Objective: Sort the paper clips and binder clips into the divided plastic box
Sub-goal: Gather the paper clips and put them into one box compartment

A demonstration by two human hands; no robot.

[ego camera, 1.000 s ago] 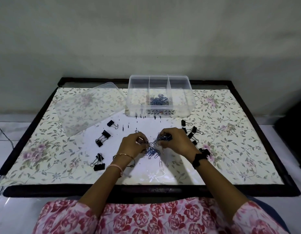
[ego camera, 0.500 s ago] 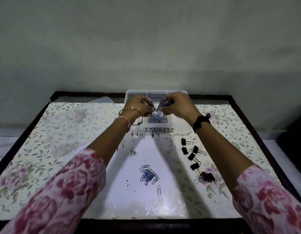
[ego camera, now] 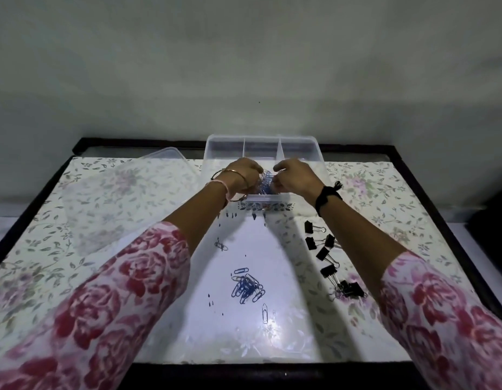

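Note:
The clear divided box (ego camera: 261, 142) stands at the table's far middle, with three compartments. Both hands reach into its middle compartment. My left hand (ego camera: 244, 174) and my right hand (ego camera: 293, 177) face each other over blue paper clips (ego camera: 265, 182) that show between the fingers; whether the fingers still grip them is hard to tell. A loose pile of blue paper clips (ego camera: 247, 288) lies on the table near me, with a single clip (ego camera: 264, 312) beside it and another (ego camera: 221, 245) farther up. Several black binder clips (ego camera: 326, 253) lie to the right.
The box's clear lid (ego camera: 126, 198) lies tilted on the left of the floral table cover (ego camera: 385, 198). A dark frame (ego camera: 430, 209) edges the table. A plain wall stands right behind the box.
Both hands lifted from the pile near me and carried blue paper clips forward to the box's middle compartment, then lowered into it. My view tilted up and moved closer to the box.

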